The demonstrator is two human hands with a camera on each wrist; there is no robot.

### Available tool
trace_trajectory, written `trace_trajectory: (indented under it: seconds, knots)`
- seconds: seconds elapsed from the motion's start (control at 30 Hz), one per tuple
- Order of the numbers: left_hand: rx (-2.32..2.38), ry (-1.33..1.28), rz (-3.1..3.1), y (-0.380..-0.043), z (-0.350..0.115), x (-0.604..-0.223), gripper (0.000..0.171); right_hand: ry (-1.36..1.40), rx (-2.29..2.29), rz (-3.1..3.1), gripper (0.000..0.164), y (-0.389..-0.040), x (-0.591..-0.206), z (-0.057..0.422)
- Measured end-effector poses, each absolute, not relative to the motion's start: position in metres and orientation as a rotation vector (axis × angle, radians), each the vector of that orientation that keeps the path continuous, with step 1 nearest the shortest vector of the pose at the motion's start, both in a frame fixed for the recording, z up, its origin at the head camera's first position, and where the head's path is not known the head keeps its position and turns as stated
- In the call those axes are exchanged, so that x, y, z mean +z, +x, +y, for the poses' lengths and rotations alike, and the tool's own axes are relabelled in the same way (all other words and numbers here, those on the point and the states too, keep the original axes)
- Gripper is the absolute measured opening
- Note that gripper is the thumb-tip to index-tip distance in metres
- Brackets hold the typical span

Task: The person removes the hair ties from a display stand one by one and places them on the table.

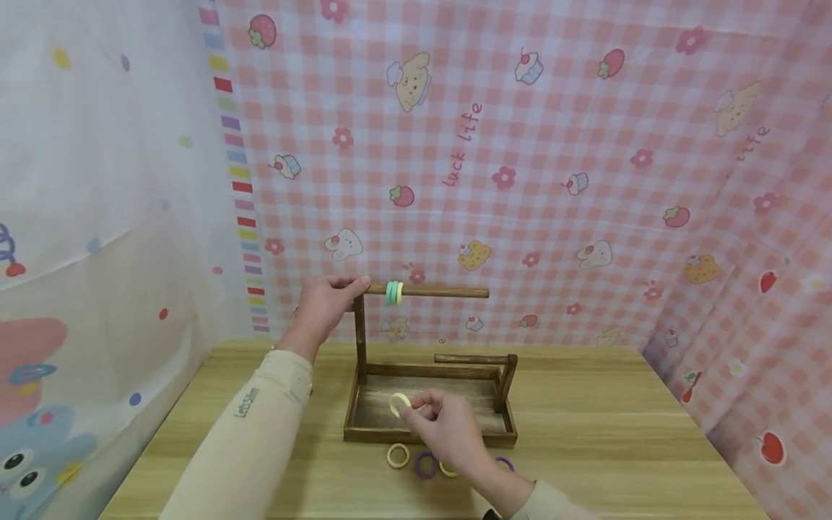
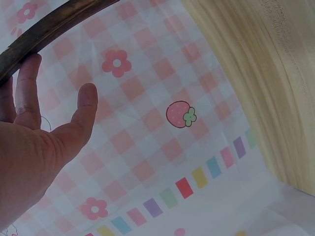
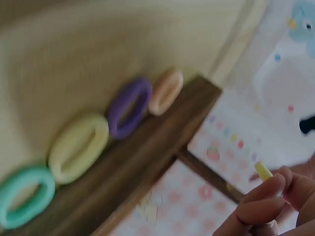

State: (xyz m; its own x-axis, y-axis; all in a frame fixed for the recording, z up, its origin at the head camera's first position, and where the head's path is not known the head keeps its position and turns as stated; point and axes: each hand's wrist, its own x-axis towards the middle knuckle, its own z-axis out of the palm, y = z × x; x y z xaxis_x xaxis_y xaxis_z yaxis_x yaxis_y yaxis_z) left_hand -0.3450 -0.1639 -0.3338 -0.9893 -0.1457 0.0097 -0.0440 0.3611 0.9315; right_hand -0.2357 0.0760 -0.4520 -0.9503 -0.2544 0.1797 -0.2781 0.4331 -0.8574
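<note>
My left hand [image 1: 328, 303] is at the upper left corner of a dark wooden stand [image 1: 360, 339]. Its fingertips touch the wood in the left wrist view, and the thumb stands apart. Mint green rings [image 1: 390, 293] and a yellow ring [image 1: 399, 293] hang on the stand's long upper rod [image 1: 448, 292]. Between thumb and fingers, my right hand [image 1: 448, 426] pinches a pale yellow ring [image 1: 393, 404], held over the tray base [image 1: 377, 435]. Before the tray lie a peach ring [image 1: 388, 456], a purple ring [image 1: 417, 466] and a yellow ring [image 3: 55, 160], partly covered by my right hand in the head view.
A shorter rod [image 1: 471, 359] points left from a low post [image 1: 505, 386] at the tray's right end. A green ring [image 3: 48, 187] lies beyond the yellow one in the right wrist view. The wood-grain table [image 1: 585, 419] meets a pink checked cloth [image 1: 552, 217] behind.
</note>
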Motion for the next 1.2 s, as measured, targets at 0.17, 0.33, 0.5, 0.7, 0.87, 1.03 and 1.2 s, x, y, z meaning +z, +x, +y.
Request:
trace_trajectory:
  seconds: [0.17, 0.33, 0.5, 0.7, 0.87, 1.03, 1.2]
  knots:
    - [-1.716, 0.174, -2.509, -0.346, -0.163, -0.334, 0.059, 0.494, 1.642, -2.757, 0.017, -0.228, -0.468, 0.062]
    - [-1.716, 0.169, -2.507, -0.346, -0.163, -0.334, 0.059, 0.508, 1.697, -2.831, 0.011, -0.226, -0.483, 0.052]
    - [-1.720, 0.163, -2.512, -0.344, -0.164, -0.334, 0.060, 0.509, 1.752, -2.848, 0.011, -0.226, -0.493, 0.043]
    - [-1.726, 0.167, -2.509, -0.345, -0.164, -0.337, 0.060, 0.441, 1.691, -2.906, 0.015, -0.226, -0.499, 0.036]
    - [-1.724, 0.162, -2.493, -0.346, -0.164, -0.339, 0.057, 0.409, 1.616, -2.923, 0.016, -0.227, -0.501, 0.034]
    - [-1.728, 0.162, -2.490, -0.346, -0.163, -0.339, 0.057, 0.353, 1.560, -2.945, 0.014, -0.229, -0.505, 0.034]
    - [-1.726, 0.153, -2.488, -0.346, -0.163, -0.339, 0.056, 0.333, 1.630, -2.928, 0.009, -0.232, -0.506, 0.036]
